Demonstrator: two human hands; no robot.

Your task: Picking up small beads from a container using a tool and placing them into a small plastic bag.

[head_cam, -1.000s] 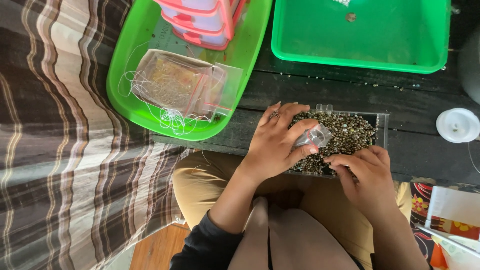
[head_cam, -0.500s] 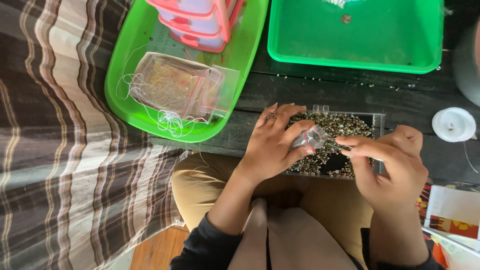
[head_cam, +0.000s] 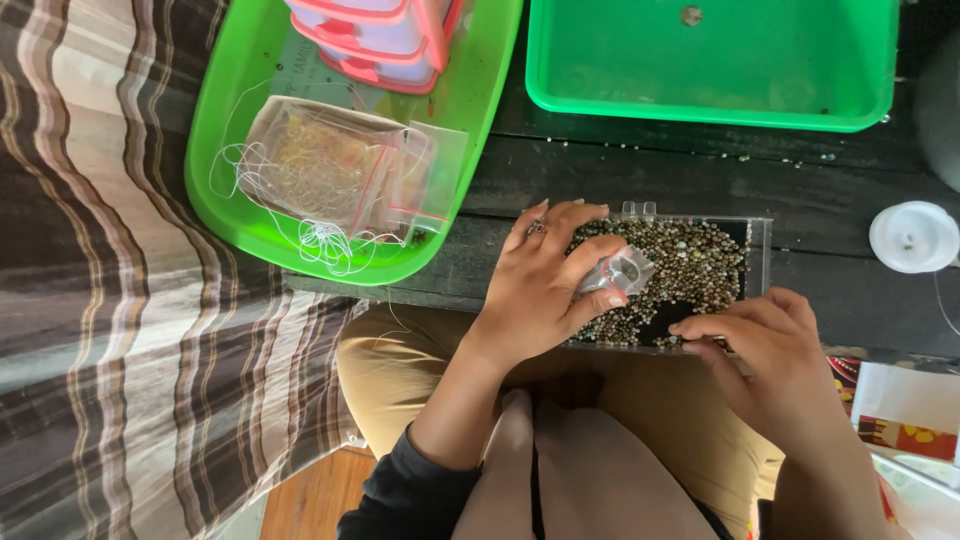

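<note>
A clear plastic box (head_cam: 757, 240) full of small dark and pale beads (head_cam: 690, 265) sits at the near edge of a dark wooden table. My left hand (head_cam: 540, 290) rests over the box's left side and pinches a small clear plastic bag (head_cam: 622, 272) above the beads. My right hand (head_cam: 765, 340) is at the box's near right corner, fingertips pinched together at the bead layer; I cannot tell whether it holds any beads.
A green tray (head_cam: 235, 215) at the left holds clear bags of thread and pink-lidded boxes (head_cam: 385, 35). A second green tray (head_cam: 710, 105) lies behind the bead box. A white round spool (head_cam: 912, 237) stands at the right. Striped cloth (head_cam: 110, 330) covers the left.
My right hand has shifted from over the beads back to the box's near right corner. The left hand has kept its hold on the small bag.
</note>
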